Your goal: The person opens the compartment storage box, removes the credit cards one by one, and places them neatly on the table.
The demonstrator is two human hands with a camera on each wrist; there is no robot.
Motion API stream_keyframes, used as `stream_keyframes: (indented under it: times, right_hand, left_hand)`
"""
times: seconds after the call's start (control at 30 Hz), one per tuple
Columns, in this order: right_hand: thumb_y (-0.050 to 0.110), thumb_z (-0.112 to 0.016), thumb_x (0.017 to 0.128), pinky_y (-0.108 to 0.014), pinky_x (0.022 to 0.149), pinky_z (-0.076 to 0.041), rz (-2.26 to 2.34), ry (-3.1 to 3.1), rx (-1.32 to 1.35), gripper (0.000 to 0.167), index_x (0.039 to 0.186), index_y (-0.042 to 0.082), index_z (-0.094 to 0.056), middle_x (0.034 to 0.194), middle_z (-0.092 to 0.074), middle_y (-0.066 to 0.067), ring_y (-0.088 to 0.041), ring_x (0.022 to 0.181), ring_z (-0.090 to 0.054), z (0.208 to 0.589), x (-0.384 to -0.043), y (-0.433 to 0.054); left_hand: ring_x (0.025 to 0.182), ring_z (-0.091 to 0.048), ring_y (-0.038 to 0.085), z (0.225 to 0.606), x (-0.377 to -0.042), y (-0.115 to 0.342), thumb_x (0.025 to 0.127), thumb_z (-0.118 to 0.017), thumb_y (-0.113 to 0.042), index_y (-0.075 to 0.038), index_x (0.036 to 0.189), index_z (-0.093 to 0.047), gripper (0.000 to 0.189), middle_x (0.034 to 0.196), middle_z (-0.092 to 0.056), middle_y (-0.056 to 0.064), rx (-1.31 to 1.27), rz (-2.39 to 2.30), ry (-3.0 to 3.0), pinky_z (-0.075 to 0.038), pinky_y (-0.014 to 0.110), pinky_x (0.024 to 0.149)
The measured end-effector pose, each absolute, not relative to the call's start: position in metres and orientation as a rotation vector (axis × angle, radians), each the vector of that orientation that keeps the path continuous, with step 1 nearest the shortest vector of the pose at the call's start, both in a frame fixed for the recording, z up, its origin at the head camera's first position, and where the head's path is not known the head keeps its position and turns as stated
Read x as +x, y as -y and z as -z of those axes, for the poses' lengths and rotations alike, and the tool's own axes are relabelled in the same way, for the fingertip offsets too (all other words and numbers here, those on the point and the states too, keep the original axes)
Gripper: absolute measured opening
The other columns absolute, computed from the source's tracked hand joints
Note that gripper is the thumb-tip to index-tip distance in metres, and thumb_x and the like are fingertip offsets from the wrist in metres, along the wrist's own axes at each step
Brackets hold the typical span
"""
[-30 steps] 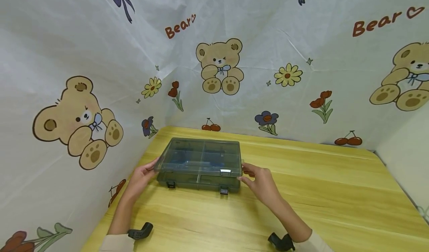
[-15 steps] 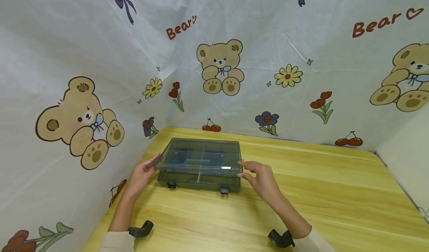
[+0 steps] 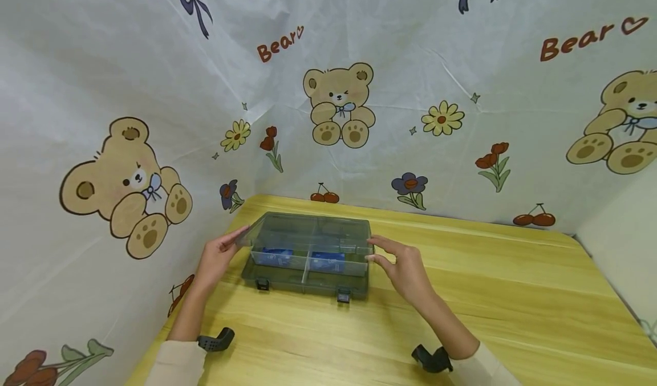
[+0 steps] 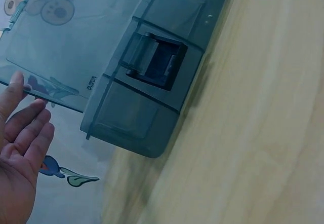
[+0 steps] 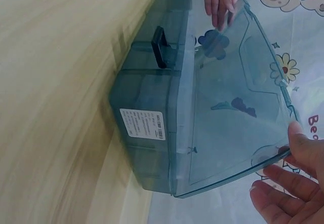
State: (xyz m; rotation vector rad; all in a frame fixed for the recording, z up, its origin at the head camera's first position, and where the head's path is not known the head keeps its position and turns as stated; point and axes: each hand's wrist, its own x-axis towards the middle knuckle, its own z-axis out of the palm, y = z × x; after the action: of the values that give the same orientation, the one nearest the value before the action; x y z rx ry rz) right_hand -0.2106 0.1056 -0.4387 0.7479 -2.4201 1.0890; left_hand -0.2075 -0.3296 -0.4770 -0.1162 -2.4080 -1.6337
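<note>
A translucent grey-green plastic case (image 3: pixel 328 283) sits on the table, its hinged lid (image 3: pixel 292 229) tilted up at the front. Blue printed items (image 3: pixel 328 262) lie inside, on both sides of a divider. At the lid's left edge is my left hand (image 3: pixel 218 260), its thumb on one face and fingers at the other, as the left wrist view shows. My right hand (image 3: pixel 402 266) pinches the lid's front right corner between thumb and index finger. Two dark latches, the left latch (image 3: pixel 263 284) and right latch (image 3: pixel 343 296), hang unfastened along the case's front.
The wooden-pattern table (image 3: pixel 487 295) extends to the right and in front of the case. A white sheet (image 3: pixel 390 44) printed with bears and flowers stands close behind and to the left. A white label (image 5: pixel 143 124) is stuck on the case's side.
Both hands have raised the lid's front edge, widening the gap above the case's front. The blue items inside show more plainly. The case itself stays in place.
</note>
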Motion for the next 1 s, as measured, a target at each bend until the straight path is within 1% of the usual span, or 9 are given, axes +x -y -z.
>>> stream_keyframes:
  times: [0.03,0.17,0.23,0.3,0.4,0.53,0.7,0.87,1.0]
  right_hand:
    - [0.013,-0.079,0.087,-0.041,0.081,-0.059,-1.099,2.410,0.750,0.035,0.122,0.011,-0.076,0.126,-0.070,-0.011,-0.027,0.096,-0.074,0.438,-0.211,-0.106]
    - [0.012,-0.078,0.088,-0.043,0.087,-0.059,-1.123,2.382,0.763,0.036,0.124,0.011,-0.075,0.124,-0.072,-0.010,-0.029,0.109,-0.070,0.434,-0.214,-0.107]
    - [0.012,-0.078,0.089,-0.043,0.085,-0.059,-1.139,2.380,0.761,0.036,0.125,0.010,-0.074,0.122,-0.072,-0.010,-0.030,0.109,-0.070,0.432,-0.215,-0.107]
    - [0.011,-0.077,0.089,-0.044,0.082,-0.060,-1.152,2.379,0.751,0.036,0.125,0.010,-0.074,0.121,-0.073,-0.010,-0.032,0.105,-0.071,0.431,-0.217,-0.108]
    - [0.012,-0.077,0.089,-0.046,0.080,-0.060,-1.172,2.374,0.724,0.036,0.125,0.010,-0.074,0.120,-0.073,-0.012,-0.035,0.101,-0.072,0.429,-0.220,-0.109]
    - [0.013,-0.077,0.090,-0.048,0.081,-0.059,-1.193,2.359,0.697,0.034,0.124,0.010,-0.075,0.120,-0.073,-0.012,-0.037,0.100,-0.072,0.424,-0.224,-0.111]
    - [0.012,-0.078,0.089,-0.048,0.083,-0.059,-1.210,2.314,0.700,0.031,0.120,0.009,-0.076,0.116,-0.074,-0.011,-0.033,0.099,-0.072,0.418,-0.228,-0.112]
    - [0.012,-0.077,0.090,-0.049,0.081,-0.059,-1.221,2.294,0.692,0.028,0.118,0.006,-0.077,0.111,-0.075,-0.012,-0.031,0.098,-0.073,0.413,-0.232,-0.113]
    - [0.013,-0.076,0.092,-0.048,0.078,-0.060,-1.232,2.291,0.672,0.026,0.116,0.006,-0.077,0.109,-0.076,-0.011,-0.029,0.096,-0.074,0.409,-0.234,-0.115]
  left_hand:
    - [0.145,-0.038,0.030,0.473,-0.207,0.328,0.105,-0.053,-0.003,-0.012,0.144,-0.060,0.040,0.151,-0.050,0.011,-0.112,1.620,2.417,-0.044,0.009,0.087]
    - [0.145,-0.036,0.034,0.460,-0.207,0.323,0.104,-0.054,-0.003,-0.007,0.143,-0.060,0.039,0.151,-0.049,0.016,-0.106,1.577,2.435,-0.043,0.009,0.085]
    - [0.143,-0.040,0.031,0.458,-0.210,0.324,0.105,-0.056,-0.006,-0.009,0.142,-0.061,0.038,0.150,-0.052,0.014,-0.114,1.558,2.431,-0.043,0.009,0.088]
    - [0.134,-0.051,0.028,0.461,-0.216,0.327,0.104,-0.058,-0.011,-0.012,0.140,-0.064,0.037,0.148,-0.055,0.011,-0.132,1.556,2.408,-0.045,0.010,0.087]
    - [0.131,-0.054,0.025,0.464,-0.225,0.330,0.105,-0.057,-0.010,-0.013,0.138,-0.066,0.035,0.145,-0.058,0.010,-0.191,1.596,2.356,-0.048,0.013,0.091]
    - [0.135,-0.051,0.024,0.460,-0.232,0.328,0.104,-0.056,-0.007,-0.006,0.135,-0.066,0.033,0.141,-0.060,0.017,-0.263,1.700,2.275,-0.048,0.019,0.098]
    - [0.128,-0.058,0.014,0.455,-0.237,0.325,0.102,-0.061,-0.015,-0.003,0.133,-0.067,0.033,0.138,-0.062,0.018,-0.285,1.724,2.236,-0.048,0.021,0.099]
    - [0.125,-0.060,0.016,0.449,-0.240,0.323,0.101,-0.065,-0.021,-0.003,0.132,-0.068,0.036,0.133,-0.066,0.015,-0.195,1.682,2.274,-0.049,0.018,0.097]
    - [0.117,-0.065,0.018,0.444,-0.241,0.321,0.099,-0.067,-0.029,0.000,0.133,-0.067,0.044,0.129,-0.068,0.018,-0.090,1.629,2.316,-0.051,0.019,0.094]
